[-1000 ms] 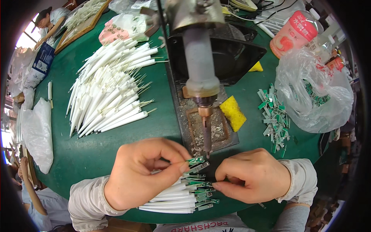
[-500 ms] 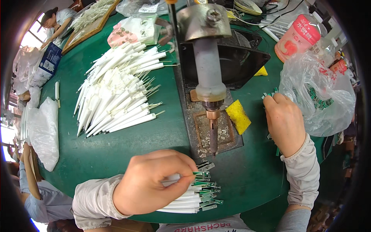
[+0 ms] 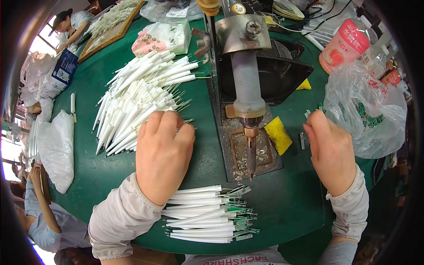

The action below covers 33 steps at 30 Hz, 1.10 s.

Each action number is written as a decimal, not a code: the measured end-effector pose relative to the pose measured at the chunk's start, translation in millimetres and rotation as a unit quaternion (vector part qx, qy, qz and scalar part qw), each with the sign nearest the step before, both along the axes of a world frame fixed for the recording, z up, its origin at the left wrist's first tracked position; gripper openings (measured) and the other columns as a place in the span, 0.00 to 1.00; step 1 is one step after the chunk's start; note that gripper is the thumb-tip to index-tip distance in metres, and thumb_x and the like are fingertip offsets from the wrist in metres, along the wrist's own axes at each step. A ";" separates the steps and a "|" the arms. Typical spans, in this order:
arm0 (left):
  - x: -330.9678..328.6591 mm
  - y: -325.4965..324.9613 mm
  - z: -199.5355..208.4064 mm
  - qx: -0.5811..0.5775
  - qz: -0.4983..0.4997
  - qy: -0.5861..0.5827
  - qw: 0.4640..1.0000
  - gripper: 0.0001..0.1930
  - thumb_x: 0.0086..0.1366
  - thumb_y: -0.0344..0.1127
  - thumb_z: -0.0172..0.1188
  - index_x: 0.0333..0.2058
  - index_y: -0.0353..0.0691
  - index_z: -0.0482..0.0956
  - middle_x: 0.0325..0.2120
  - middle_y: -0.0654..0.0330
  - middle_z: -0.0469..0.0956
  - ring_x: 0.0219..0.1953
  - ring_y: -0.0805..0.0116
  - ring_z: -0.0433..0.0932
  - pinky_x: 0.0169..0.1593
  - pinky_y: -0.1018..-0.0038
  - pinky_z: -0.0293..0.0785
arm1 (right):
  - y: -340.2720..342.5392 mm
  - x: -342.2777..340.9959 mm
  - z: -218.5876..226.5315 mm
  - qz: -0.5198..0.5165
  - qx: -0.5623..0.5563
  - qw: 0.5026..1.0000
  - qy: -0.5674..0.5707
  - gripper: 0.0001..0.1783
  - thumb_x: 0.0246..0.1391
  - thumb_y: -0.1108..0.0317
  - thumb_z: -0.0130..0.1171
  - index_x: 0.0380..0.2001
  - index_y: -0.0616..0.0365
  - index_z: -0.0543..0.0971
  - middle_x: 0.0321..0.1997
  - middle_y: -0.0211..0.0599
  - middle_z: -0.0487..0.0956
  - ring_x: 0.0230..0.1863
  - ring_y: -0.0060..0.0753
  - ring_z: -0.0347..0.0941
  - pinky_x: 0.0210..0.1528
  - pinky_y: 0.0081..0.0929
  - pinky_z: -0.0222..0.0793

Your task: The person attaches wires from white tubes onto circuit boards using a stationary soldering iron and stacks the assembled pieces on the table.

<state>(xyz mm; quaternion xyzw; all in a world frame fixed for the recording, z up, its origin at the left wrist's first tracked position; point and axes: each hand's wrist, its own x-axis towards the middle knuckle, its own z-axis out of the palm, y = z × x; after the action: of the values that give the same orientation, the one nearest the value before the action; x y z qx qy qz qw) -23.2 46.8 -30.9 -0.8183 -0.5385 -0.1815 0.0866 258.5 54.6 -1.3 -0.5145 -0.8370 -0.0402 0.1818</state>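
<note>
Plenty of slim white tubes [image 3: 132, 104] heaped on the green table [image 3: 291, 198], left hand [image 3: 163, 154] down at the near right edge, fingers bent and bunched, can't tell if pinching one. Right hand [image 3: 332, 152] way over by the clear plastic bag [image 3: 384, 117], fingers curled near small grey and green pieces [image 3: 302, 140], grip hidden, so can't tell there either. Between both, soldering iron [image 3: 249, 84], tip down, yellow sponge [image 3: 278, 135] just beside. Closer in, a row of tubes [image 3: 203, 216] with green board bits [image 3: 245, 218] at the right ends.
</note>
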 end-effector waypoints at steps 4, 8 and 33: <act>1.8 -1.5 -0.6 0.028 -0.007 0.055 0.998 0.09 0.45 0.23 0.62 0.28 0.37 0.76 0.32 0.57 0.72 0.38 0.57 0.71 0.40 0.65 0.67 | -6.5 -6.5 9.1 0.046 0.006 0.998 0.045 0.10 0.47 0.79 0.59 0.33 0.59 0.71 0.24 0.43 0.68 0.26 0.49 0.70 0.28 0.39 0.65; 4.0 -6.4 6.2 0.013 -0.007 0.076 0.997 0.08 0.46 0.23 0.60 0.28 0.36 0.75 0.32 0.57 0.72 0.38 0.58 0.71 0.41 0.65 0.67 | -13.9 -9.8 14.3 0.137 -0.054 0.985 0.088 0.14 0.42 0.78 0.64 0.35 0.59 0.74 0.27 0.40 0.71 0.28 0.46 0.71 0.30 0.37 0.68; 18.4 -45.2 39.3 -0.375 -0.171 -0.380 0.828 0.07 0.52 0.21 0.66 0.32 0.35 0.80 0.38 0.52 0.77 0.36 0.66 0.78 0.39 0.74 0.73 | -32.9 -32.7 1.3 0.177 -0.450 0.795 0.366 0.09 0.47 0.81 0.63 0.34 0.63 0.79 0.33 0.34 0.81 0.27 0.20 0.78 0.22 0.15 0.72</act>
<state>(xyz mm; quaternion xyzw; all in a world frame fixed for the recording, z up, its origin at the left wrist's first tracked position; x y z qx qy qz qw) -4.8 1.6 8.4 -0.7329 -0.4069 -0.2742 -0.4713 225.7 21.7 -0.1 -0.3576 -0.7082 0.5652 0.2262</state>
